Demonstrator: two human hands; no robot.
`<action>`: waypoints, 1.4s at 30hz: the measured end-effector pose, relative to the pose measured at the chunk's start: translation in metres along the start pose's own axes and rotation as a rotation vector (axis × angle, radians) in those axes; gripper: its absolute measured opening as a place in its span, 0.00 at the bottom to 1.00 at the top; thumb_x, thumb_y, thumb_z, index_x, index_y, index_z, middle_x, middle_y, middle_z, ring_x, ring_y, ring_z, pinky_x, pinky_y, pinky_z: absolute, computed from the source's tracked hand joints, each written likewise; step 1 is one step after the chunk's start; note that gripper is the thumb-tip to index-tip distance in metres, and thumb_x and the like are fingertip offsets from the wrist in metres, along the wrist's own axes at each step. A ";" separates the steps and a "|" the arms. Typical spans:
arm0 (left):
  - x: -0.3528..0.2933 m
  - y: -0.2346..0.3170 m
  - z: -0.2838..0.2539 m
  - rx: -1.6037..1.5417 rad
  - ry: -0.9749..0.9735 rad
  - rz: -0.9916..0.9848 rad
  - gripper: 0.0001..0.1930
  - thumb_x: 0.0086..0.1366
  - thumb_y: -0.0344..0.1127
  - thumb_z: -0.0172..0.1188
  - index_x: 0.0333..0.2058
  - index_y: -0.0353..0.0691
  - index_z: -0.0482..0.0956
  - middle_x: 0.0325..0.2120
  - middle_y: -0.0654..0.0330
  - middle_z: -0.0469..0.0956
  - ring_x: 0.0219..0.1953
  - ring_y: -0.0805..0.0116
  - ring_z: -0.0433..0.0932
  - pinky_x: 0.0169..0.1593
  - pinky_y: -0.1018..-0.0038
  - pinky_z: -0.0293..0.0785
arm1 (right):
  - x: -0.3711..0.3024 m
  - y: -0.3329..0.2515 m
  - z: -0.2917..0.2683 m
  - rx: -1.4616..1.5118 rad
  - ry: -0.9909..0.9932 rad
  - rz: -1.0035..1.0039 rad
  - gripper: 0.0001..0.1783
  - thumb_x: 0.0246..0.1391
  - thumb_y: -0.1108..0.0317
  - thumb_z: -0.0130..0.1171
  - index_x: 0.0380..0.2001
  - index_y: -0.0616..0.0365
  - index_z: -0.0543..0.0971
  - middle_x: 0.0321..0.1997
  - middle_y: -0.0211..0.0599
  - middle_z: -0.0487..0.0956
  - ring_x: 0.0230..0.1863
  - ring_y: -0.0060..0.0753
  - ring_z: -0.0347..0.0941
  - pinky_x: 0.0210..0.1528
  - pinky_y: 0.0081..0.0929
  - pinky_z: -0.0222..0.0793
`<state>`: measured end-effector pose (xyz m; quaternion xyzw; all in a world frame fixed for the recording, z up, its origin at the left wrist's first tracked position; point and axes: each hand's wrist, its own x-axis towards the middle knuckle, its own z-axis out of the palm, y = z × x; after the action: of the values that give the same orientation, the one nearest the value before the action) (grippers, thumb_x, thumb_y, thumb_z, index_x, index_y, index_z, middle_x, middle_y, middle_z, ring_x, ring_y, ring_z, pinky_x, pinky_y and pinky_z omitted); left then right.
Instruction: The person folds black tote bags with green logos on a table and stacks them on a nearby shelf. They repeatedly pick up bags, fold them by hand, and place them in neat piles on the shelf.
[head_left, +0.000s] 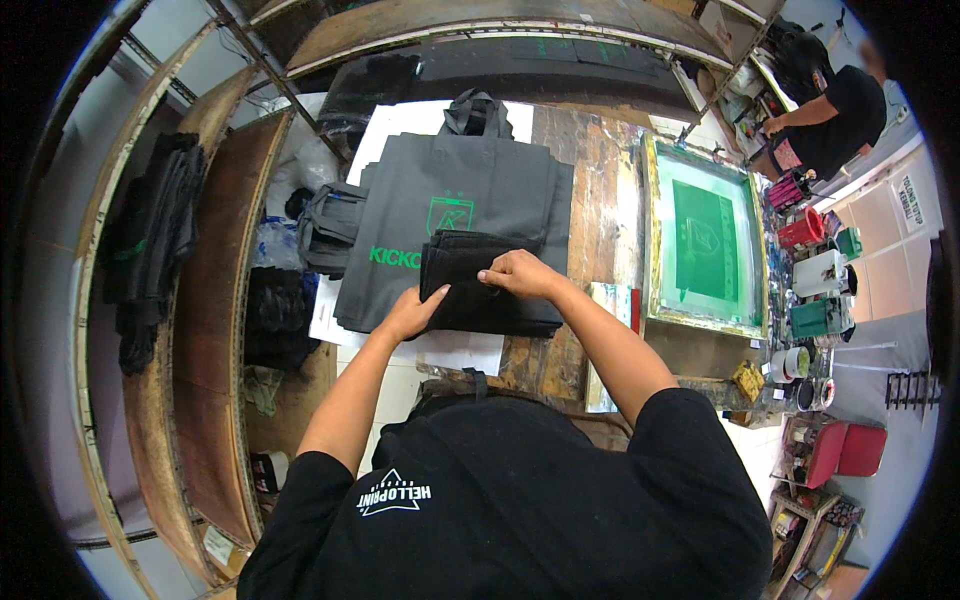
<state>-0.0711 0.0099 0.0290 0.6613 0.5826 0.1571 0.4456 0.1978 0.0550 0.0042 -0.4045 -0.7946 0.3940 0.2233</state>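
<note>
While the left hand (410, 312) and right hand (522, 274) grip folded black fabric (458, 264), flat grey bags (475, 170) lie beneath, insides hidden

My feed is one wide head-worn fisheye, looking down and forward from close above the hands (524, 275) and the surface (604, 190) beneath them.

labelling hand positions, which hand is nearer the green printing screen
Right. The right hand is left of the printing screen, at the black fabric bundle; the left hand is farther left, at the bundle's left edge.
</note>
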 end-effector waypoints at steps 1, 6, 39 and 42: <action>0.001 -0.002 0.000 -0.015 0.001 0.006 0.28 0.69 0.55 0.53 0.48 0.31 0.79 0.41 0.41 0.82 0.47 0.47 0.81 0.50 0.61 0.74 | 0.001 -0.001 -0.001 0.010 -0.012 0.016 0.30 0.63 0.47 0.55 0.23 0.68 0.77 0.22 0.51 0.75 0.25 0.47 0.73 0.31 0.41 0.67; 0.004 -0.004 -0.001 -0.010 -0.022 -0.043 0.31 0.67 0.60 0.54 0.47 0.32 0.80 0.40 0.41 0.82 0.47 0.45 0.80 0.50 0.59 0.73 | 0.000 0.000 0.006 -0.001 0.051 0.103 0.27 0.62 0.48 0.56 0.24 0.65 0.79 0.26 0.51 0.78 0.29 0.50 0.76 0.33 0.40 0.69; -0.022 0.013 0.017 0.574 -0.031 0.637 0.23 0.59 0.31 0.59 0.54 0.36 0.71 0.54 0.48 0.74 0.59 0.51 0.71 0.69 0.54 0.58 | -0.017 0.028 0.013 1.614 0.274 0.698 0.41 0.59 0.42 0.57 0.64 0.61 0.64 0.58 0.56 0.72 0.57 0.51 0.73 0.59 0.52 0.70; -0.020 0.017 0.025 0.698 -0.053 0.679 0.26 0.56 0.29 0.60 0.56 0.37 0.70 0.57 0.51 0.73 0.62 0.55 0.69 0.70 0.55 0.56 | -0.019 0.088 0.028 1.351 0.303 0.902 0.29 0.58 0.56 0.63 0.58 0.60 0.70 0.47 0.46 0.80 0.46 0.44 0.80 0.50 0.42 0.78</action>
<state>-0.0477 -0.0168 0.0348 0.9278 0.3401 0.0718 0.1355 0.2312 0.0587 -0.0834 -0.5121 -0.1091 0.7797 0.3435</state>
